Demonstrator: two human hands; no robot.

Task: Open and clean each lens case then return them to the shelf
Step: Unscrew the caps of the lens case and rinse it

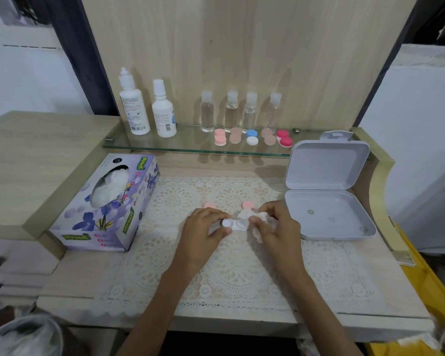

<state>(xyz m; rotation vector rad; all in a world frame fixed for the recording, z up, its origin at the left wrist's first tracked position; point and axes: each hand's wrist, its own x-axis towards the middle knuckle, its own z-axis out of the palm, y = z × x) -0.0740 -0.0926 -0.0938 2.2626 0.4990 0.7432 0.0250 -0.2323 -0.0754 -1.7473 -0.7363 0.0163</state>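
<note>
Lens case (233, 223), white with both wells uncovered and facing up, is held low over the lace mat (242, 273) at the middle of the bench (70, 273); whether it touches the mat I cannot tell. Its long axis runs left to right across the view. The left grip (203, 227) pinches the case's left end between thumb and fingers, likely to keep it level and steady. The right grip (278, 227) is curled round a wad of tissue (254, 217) pressed at the right well, which I judge to be the wiping step. Two pink caps (210, 205) lie just behind on the mat, probably set aside to leave the wells reachable. Other cases (220, 140) stand in a row on the glass shelf (165, 145), and the tissue box (108, 201) sits close at the left for fresh sheets.
</note>
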